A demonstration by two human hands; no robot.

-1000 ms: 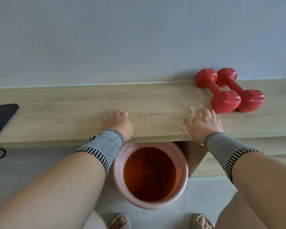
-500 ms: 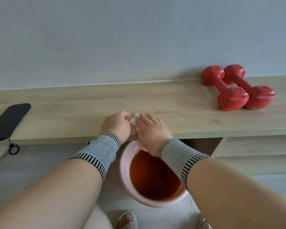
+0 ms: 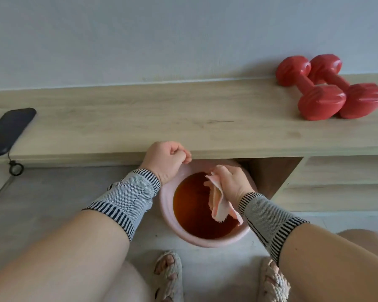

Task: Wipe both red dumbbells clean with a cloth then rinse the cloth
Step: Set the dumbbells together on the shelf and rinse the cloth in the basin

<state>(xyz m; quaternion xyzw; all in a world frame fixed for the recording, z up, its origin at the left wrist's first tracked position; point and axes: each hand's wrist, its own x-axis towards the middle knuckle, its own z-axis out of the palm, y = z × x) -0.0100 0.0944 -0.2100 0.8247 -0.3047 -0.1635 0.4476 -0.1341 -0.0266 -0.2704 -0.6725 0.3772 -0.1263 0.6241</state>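
Two red dumbbells lie side by side at the back right of the wooden shelf (image 3: pixel 140 118): the left dumbbell (image 3: pixel 310 88) and the right dumbbell (image 3: pixel 349 86). On the floor below the shelf edge stands a pink bucket (image 3: pixel 168 216) holding brownish water. My right hand (image 3: pixel 229 182) hangs over the bucket, shut on a pale pink cloth (image 3: pixel 219 203) that dangles above the water. My left hand (image 3: pixel 166 159) is curled into a fist at the shelf's front edge, over the bucket's far rim, with nothing in it.
A dark phone (image 3: pixel 7 131) with a cord and ring lies at the shelf's left end. An open cubby (image 3: pixel 271 175) and drawer fronts (image 3: pixel 340 188) sit under the shelf on the right. My sandalled feet (image 3: pixel 168 275) are on the grey floor beside the bucket.
My right hand carried the cloth from beside the dumbbells leftward along the shelf, then down off the edge to above the bucket. My left hand slid back to the shelf edge and closed.
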